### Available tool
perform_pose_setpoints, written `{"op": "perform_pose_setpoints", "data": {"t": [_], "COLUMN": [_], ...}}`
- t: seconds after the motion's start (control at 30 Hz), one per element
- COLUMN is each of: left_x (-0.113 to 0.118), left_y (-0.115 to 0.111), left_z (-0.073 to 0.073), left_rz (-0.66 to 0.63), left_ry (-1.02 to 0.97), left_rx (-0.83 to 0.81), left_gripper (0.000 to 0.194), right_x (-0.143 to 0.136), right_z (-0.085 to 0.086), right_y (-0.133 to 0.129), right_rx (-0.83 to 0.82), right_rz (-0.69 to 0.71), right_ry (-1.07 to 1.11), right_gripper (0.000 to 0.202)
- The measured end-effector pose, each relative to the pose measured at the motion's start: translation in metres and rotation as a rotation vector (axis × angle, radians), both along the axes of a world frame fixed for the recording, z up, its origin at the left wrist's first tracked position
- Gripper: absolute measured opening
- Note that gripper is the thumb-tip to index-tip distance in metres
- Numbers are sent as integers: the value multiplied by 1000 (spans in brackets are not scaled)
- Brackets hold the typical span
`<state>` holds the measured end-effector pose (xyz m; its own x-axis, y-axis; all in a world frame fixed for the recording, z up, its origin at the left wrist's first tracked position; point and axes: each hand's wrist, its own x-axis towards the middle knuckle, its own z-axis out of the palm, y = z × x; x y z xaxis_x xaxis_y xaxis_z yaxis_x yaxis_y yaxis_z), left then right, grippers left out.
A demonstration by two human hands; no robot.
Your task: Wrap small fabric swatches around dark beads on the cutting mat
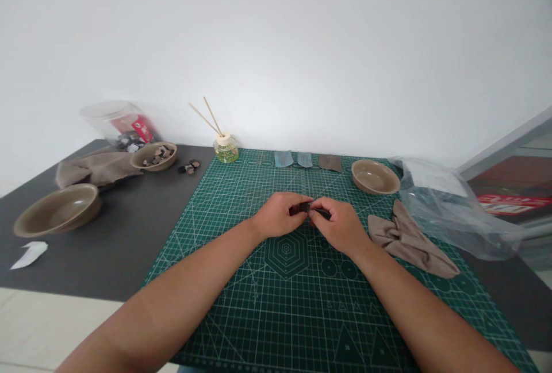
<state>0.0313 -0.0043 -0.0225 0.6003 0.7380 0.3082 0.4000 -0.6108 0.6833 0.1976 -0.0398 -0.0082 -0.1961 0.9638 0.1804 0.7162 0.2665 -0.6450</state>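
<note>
My left hand [280, 215] and my right hand [338, 223] meet over the middle of the green cutting mat [241, 281]. Between the left thumb and fingers I pinch a small dark piece [304, 207], mostly covered. The right fingers close on a slim dark object [321, 212] whose end meets that piece; its kind cannot be made out. Beyond my hands lie two blue-grey squares [283, 159] [304, 159] and a brown square [330, 162], like sheets of abrasive paper. A crumpled brown cloth [409, 241] rests beside my right wrist.
An open tan bowl [376, 177] and clear plastic bag [457, 212] are at right. Leftward are a reed diffuser [226, 149], loose dark chunks [190, 166], a bowl of chunks [154, 156], a brown cloth [99, 169], a clear jar [118, 123], another bowl [58, 210] and white paper [29, 254].
</note>
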Motion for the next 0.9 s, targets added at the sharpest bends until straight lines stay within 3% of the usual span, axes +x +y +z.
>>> {"op": "perform_pose_setpoints", "data": {"t": [0.9], "left_x": [0], "left_y": [0], "left_z": [3], "left_rz": [-34], "left_ry": [6], "left_rx": [-3], "left_gripper": [31], "right_x": [-2], "right_z": [2], "right_y": [-1], "right_rx": [-10], "right_rz": [10], "right_ry": [-1], "right_gripper": [13]}}
